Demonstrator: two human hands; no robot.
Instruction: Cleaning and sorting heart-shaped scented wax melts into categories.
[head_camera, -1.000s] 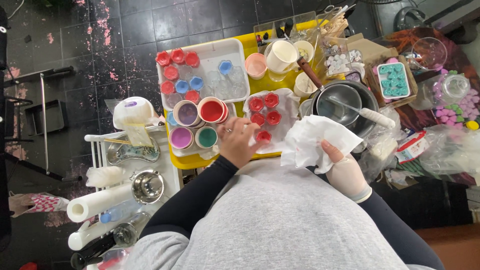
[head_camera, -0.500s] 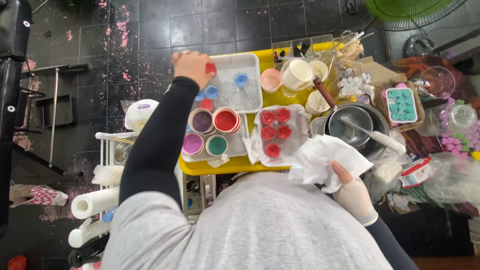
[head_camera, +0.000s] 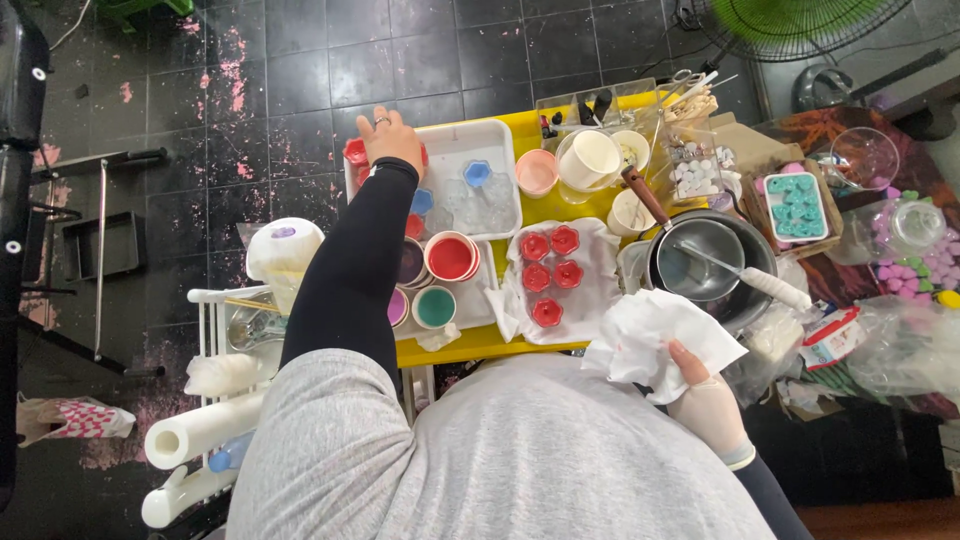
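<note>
My left hand (head_camera: 391, 138) reaches to the far left corner of a white tray (head_camera: 482, 135) on the yellow table (head_camera: 550, 205), its fingers over a red flower-shaped piece (head_camera: 355, 153); whether it grips the piece I cannot tell. Blue flower pieces (head_camera: 477, 173) lie in the same tray. My right hand (head_camera: 706, 403), in a pale glove, holds a crumpled white tissue (head_camera: 645, 340) near the table's right front. Several red flower pieces (head_camera: 548, 272) rest on a white cloth between the hands. Cups of red (head_camera: 450, 257), green (head_camera: 434, 306) and purple colour stand under my left arm.
A metal pot with a ladle (head_camera: 712, 265) sits right of the cloth. Behind it are a white cup (head_camera: 588, 158), a pink cup (head_camera: 537, 171) and a teal mould tray (head_camera: 796, 205). A white rack with paper rolls (head_camera: 200, 430) stands at the left, a green fan (head_camera: 800, 25) at the back.
My left hand went from the red pieces on the cloth out to the tray's far left corner, then shifted slightly further over a red piece. My right hand keeps the tissue.
</note>
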